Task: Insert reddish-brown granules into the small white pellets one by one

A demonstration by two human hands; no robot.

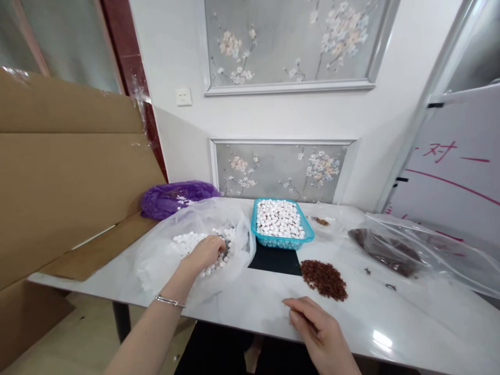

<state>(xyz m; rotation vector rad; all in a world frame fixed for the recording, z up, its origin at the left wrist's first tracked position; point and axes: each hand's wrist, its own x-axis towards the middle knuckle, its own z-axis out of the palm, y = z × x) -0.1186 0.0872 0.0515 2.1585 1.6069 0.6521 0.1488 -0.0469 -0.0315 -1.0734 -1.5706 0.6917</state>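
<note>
My left hand (205, 252) reaches into a clear plastic bag (164, 250) of several small white balls (183, 242), its fingers curled down among them. My right hand (312, 320) rests on the white table (390, 312) near its front edge, fingers pinched together on something I cannot make out. A pile of small reddish-brown pieces (324, 278) lies just beyond my right hand. A blue basket (282, 238) heaped with white balls stands behind it, in the middle of the table.
A purple bag (174, 198) lies at the back left. Brown cardboard sheets (66, 172) lean along the left. A clear bag of dark brown pieces (390, 250) lies at the right, before a whiteboard (457, 172). A black mat (275, 260) lies under the basket.
</note>
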